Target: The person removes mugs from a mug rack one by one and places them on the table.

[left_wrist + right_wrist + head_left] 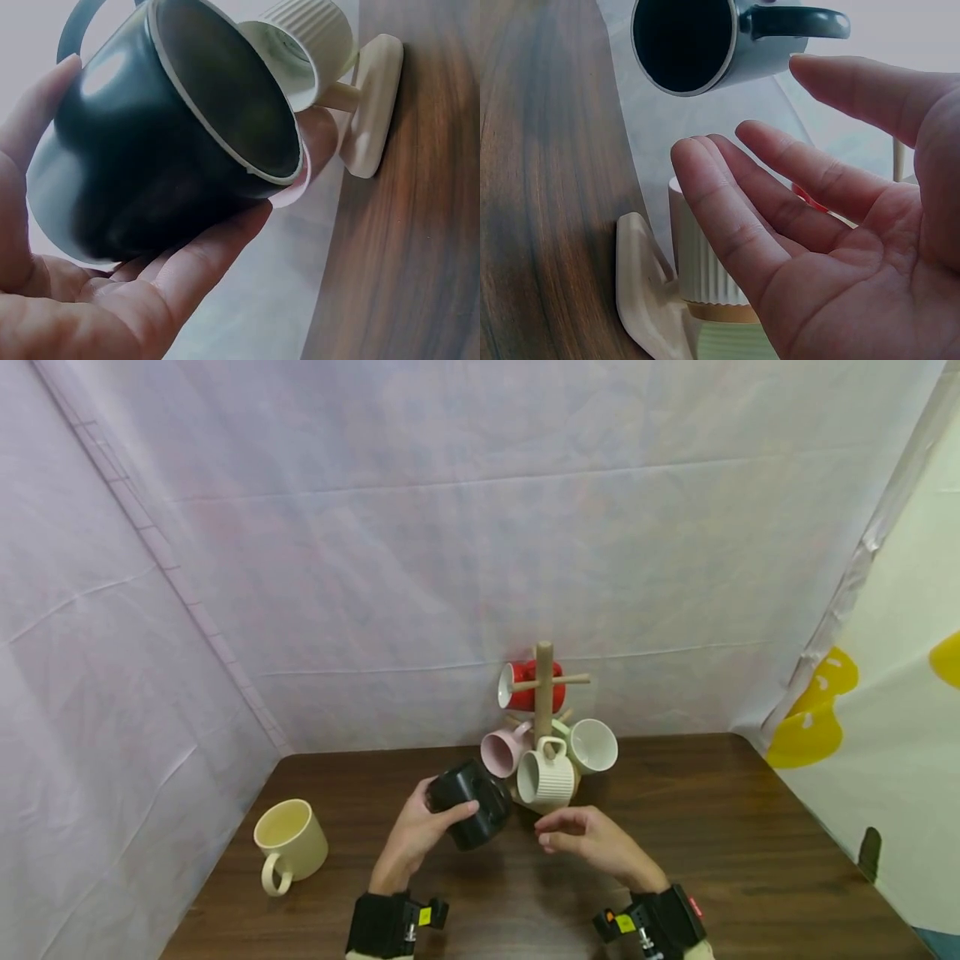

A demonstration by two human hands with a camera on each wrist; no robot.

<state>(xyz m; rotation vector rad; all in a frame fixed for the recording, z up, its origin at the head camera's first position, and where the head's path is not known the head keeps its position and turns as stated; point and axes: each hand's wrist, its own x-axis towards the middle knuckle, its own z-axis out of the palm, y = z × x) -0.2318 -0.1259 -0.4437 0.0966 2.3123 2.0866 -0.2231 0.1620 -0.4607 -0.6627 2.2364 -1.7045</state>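
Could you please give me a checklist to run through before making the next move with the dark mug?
1. Left hand grips the dark mug: ok, thumb and fingers hold its body.
2. Right hand free: ok, it holds nothing.
3. Dark mug empty: cannot tell, its inside is too dark.
4. Wooden stand upright: ok, with red, pink, ribbed white and pale green mugs on it.
5. Upper peg pointing right in the head view bare: ok, nothing hangs on its tip.
6. Yellow mug out of the way: ok, it stands apart from both hands.
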